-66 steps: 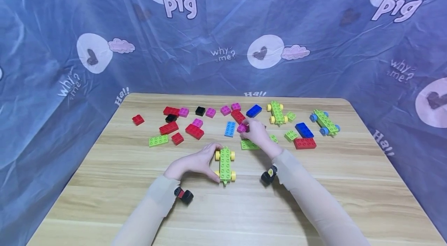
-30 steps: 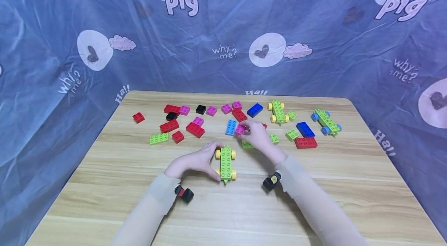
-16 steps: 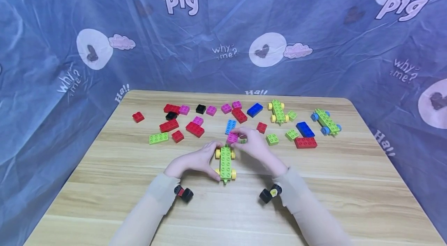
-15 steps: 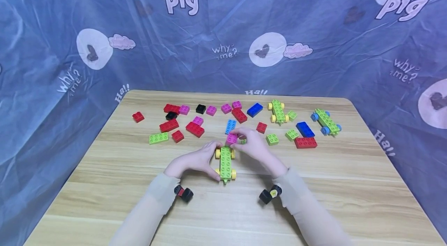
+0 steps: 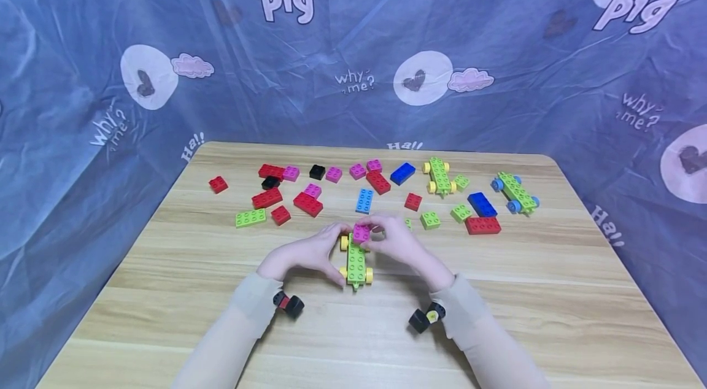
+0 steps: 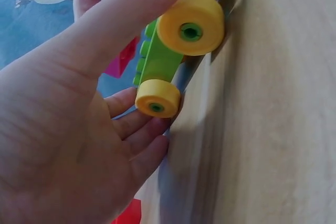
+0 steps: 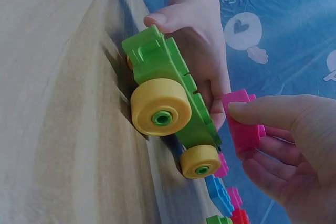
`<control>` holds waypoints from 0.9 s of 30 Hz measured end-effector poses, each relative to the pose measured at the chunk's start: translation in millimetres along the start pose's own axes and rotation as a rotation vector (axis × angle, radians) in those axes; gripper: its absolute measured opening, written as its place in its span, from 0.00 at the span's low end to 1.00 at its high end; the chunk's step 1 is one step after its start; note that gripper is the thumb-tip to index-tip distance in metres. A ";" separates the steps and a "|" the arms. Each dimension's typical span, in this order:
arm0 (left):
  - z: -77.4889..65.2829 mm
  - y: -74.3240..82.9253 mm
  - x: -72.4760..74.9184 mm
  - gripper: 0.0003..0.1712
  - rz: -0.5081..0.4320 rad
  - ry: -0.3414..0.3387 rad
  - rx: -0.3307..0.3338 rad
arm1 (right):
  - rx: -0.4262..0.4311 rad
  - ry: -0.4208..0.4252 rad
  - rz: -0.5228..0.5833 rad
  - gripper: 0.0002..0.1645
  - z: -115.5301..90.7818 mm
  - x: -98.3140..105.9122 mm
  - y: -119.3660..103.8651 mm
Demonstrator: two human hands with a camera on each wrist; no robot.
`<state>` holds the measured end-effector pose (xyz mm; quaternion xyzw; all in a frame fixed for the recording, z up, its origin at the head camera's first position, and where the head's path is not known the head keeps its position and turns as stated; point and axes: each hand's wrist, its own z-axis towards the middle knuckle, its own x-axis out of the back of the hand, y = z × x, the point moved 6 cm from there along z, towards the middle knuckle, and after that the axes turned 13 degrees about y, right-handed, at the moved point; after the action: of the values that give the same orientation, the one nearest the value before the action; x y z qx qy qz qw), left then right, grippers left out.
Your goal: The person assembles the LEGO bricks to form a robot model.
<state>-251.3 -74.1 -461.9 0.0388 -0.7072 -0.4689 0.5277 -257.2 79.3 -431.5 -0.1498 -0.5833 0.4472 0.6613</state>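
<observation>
A lime-green toy car base (image 5: 356,267) with yellow wheels stands on the table between my hands. My left hand (image 5: 310,251) holds it from the left side, thumb by the near wheel (image 6: 191,24) and fingers by the far wheel (image 6: 157,99). My right hand (image 5: 396,239) pinches a magenta square brick (image 5: 361,234) between thumb and fingers. In the head view that brick overlaps the far end of the car base; the right wrist view shows a gap between the brick (image 7: 243,120) and the base's studs.
Beyond my hands lie a light blue brick (image 5: 364,200), a red square brick (image 5: 413,202) and a green square brick (image 5: 431,220). Two more car bases, one yellow-wheeled (image 5: 439,177) and one blue-wheeled (image 5: 515,192), stand at the back right. Several red, pink and black bricks lie left.
My right hand has brought the magenta brick nearer and leftward, from beside the light blue brick to over the car base's far end. The left hand has stayed at the car base.
</observation>
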 end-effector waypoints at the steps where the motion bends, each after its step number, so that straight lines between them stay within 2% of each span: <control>1: -0.4 -0.1 0.5 0.63 -0.003 -0.006 0.006 | 0.002 -0.004 0.000 0.27 -0.4 -0.6 0.5; 9: -2.2 -2.6 3.1 0.68 0.008 -0.044 0.034 | -0.001 -0.024 -0.007 0.28 -4.1 -3.3 -1.0; 16: -2.5 -1.5 4.6 0.65 0.020 -0.051 0.011 | 0.020 -0.031 -0.001 0.27 -6.0 -5.7 -3.4; 27: -2.2 -2.8 5.5 0.63 0.001 -0.046 0.039 | 0.045 -0.049 -0.039 0.28 -6.8 -7.9 -5.8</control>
<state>-253.1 -80.1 -459.9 0.0380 -0.7282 -0.4554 0.5108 -248.1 72.3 -434.2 -0.1125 -0.5918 0.4508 0.6587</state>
